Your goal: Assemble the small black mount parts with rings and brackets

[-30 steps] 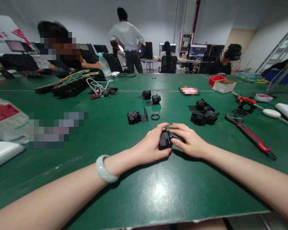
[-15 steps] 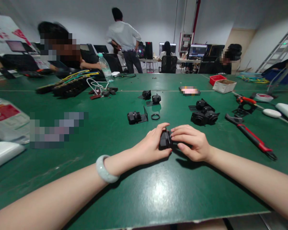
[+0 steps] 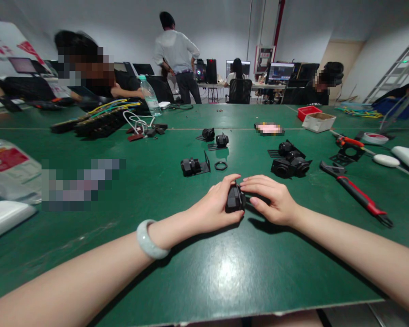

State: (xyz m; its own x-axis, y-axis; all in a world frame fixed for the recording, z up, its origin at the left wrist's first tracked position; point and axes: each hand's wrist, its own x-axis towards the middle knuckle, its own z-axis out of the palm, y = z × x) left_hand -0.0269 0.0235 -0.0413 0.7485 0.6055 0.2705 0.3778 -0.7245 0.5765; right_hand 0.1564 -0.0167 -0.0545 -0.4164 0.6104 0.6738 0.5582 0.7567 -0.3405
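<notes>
My left hand [image 3: 214, 204] is closed around a black plastic fitting with a faceted body [image 3: 232, 200], thumb and fingers gripping it from opposite sides just above the table. At the fitting's right end, my right hand [image 3: 272, 200] has its fingers stretched out, fingertips at the upper edge and thumb held apart. Part of the fitting is hidden by my hands. Beyond them lies a loose black ring nut [image 3: 221, 165]. Left of that ring is a similar black fitting on a flat bracket [image 3: 192, 166]; two more, a near one [image 3: 221, 140] and a far one [image 3: 208, 134], stand behind.
Several bracketed black fittings [image 3: 291, 164] cluster to the right. Adjustable pliers with red-black handles [image 3: 359, 195] lie beyond my right forearm. Farther back are a white box [image 3: 318, 121], a red tray [image 3: 308, 112] and a water bottle [image 3: 150, 97]. Other people sit or stand around.
My right hand's fingers have shifted slightly left and up along the fitting's end. My left hand keeps its grip in the same place.
</notes>
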